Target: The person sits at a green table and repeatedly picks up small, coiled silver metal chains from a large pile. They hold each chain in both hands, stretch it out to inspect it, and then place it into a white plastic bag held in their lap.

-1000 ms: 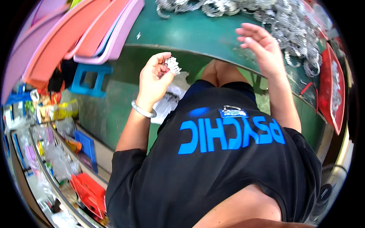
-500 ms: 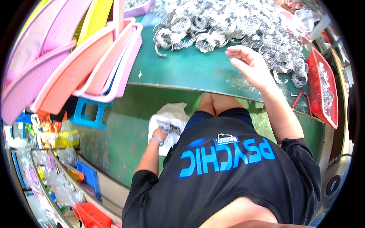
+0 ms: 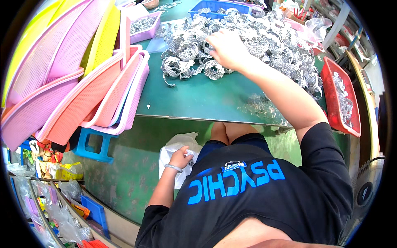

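Reaching across the green bench [image 3: 186, 99], the right hand [image 3: 228, 48] was placed over the near side of a heap of coiled silver strips [image 3: 275, 43], its fingers bent and parted from the thumb; whether a strip was gripped could not be told. The left hand [image 3: 179, 158] was held at a white bag [image 3: 166, 153] beside the person's leg, its fingers loosely curled; anything gripped there could not be made out. The heap was flanked by a red basket [image 3: 330, 89] at right and stacked coloured baskets [image 3: 97, 93] at left.
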`<action>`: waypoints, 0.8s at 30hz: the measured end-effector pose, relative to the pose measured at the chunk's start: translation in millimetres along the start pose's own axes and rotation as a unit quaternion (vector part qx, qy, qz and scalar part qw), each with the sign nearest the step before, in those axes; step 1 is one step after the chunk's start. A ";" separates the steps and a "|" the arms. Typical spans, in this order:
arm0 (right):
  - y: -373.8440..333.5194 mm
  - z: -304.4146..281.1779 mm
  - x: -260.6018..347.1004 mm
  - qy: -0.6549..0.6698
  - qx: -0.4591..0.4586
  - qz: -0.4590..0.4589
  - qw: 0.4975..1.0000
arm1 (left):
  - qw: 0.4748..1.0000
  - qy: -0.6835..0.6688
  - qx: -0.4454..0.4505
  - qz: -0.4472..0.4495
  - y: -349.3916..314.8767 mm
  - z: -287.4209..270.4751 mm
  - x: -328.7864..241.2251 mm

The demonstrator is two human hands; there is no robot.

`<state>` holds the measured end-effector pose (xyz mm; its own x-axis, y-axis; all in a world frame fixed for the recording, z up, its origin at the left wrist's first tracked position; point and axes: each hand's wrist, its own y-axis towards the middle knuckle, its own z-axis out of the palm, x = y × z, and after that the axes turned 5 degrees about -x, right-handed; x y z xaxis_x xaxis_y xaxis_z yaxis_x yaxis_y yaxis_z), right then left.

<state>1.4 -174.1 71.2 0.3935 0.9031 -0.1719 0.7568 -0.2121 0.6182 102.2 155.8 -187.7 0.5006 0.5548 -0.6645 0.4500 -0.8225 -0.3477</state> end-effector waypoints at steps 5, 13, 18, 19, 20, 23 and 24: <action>29.1 36.8 18.8 0.036 0.068 -0.016 0.997 | 0.995 -0.052 0.003 0.088 -7.3 -21.1 -49.0; 52.0 46.7 23.3 0.094 0.118 0.012 0.988 | 0.979 -0.090 -0.012 0.185 -18.7 -49.4 -94.5; 40.4 52.5 14.5 0.185 0.076 0.027 0.979 | 0.964 -0.178 0.013 0.198 -20.5 -64.9 -120.0; 42.4 45.0 15.5 0.183 0.092 0.033 0.978 | 0.959 -0.207 0.024 0.192 -20.2 -67.5 -124.7; 43.2 41.6 16.7 0.180 0.109 0.039 0.977 | 0.957 -0.215 0.029 0.190 -19.4 -69.3 -127.9; 56.1 44.6 16.7 0.143 0.124 -0.008 0.982 | 0.955 -0.228 0.034 0.187 -16.3 -71.7 -134.5; 61.8 39.9 18.3 0.142 0.142 -0.023 0.979 | 0.955 -0.224 0.031 0.193 -15.8 -69.9 -134.5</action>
<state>76.2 -185.6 75.7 0.2251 0.9730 0.0515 0.9007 -0.2279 0.3698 79.5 102.8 -46.6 0.2473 0.1117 -0.9625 0.2437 -0.9686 -0.0498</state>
